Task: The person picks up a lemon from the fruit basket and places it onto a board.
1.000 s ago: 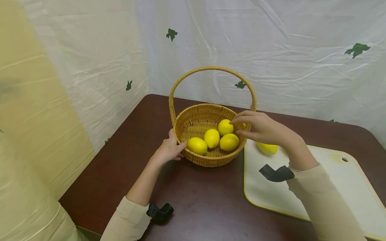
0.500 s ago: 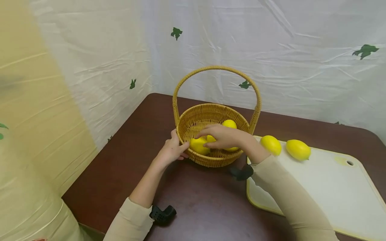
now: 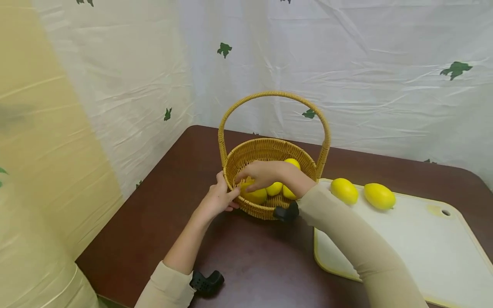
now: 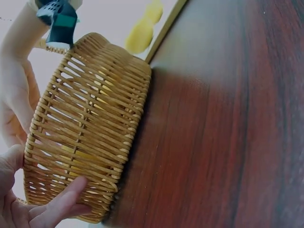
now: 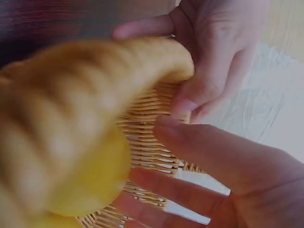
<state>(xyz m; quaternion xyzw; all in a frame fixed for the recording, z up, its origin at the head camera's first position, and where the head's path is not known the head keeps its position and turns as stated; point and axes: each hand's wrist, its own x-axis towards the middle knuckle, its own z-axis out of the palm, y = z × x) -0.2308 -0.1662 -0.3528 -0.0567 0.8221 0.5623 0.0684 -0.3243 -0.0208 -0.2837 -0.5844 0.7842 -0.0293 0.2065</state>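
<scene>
In the head view, a round wicker basket (image 3: 265, 143) with a tall arched handle stands on the table, several lemons inside. My left hand (image 3: 217, 198) grips its left rim, thumb on top; the left wrist view shows fingers against the outer weave (image 4: 85, 128). My right hand (image 3: 263, 172) reaches into the basket over the leftmost lemon (image 3: 257, 196), partly covering it. In the right wrist view, that hand's thumb (image 5: 204, 147) is apart from a lemon (image 5: 95, 180), and its fingers extend near the lemon's edge. The rim blocks part of this lemon.
Right of the basket lies a white cutting board (image 3: 404, 239) with a yellow edge. Two lemons, one (image 3: 344, 191) beside another (image 3: 379, 196), rest at its far left. A pale curtain (image 3: 346, 85) hangs behind the dark table (image 3: 246, 261).
My right hand has moved left from the basket's right side, across the lemons, to the leftmost one. Both lemons on the board have come into full sight. My left hand has stayed at the rim.
</scene>
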